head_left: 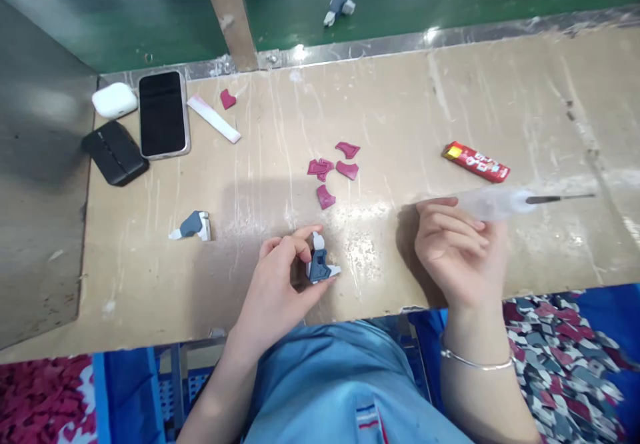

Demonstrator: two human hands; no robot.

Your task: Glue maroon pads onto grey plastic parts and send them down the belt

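Observation:
Between the fingers of my left hand (283,277) is a small blue-grey and white plastic part (319,265), held just over the table near its front edge. My right hand (457,247) is curled around a translucent squeeze bottle (493,203) with a dark thin needle tip, which points to the right. Several small dark-pink plastic pieces (326,197) lie on the table beyond my left hand. A similar blue-grey and white part (193,225) rests on the table to the left.
At the back left are a phone (163,114), a white case (115,100), a black box (116,153) and a white strip (214,119). A red packet (477,162) lies right. Bins of pink pieces (45,397) and mixed parts (565,364) stand below the front edge. Another part (339,11) sits on the green surface behind.

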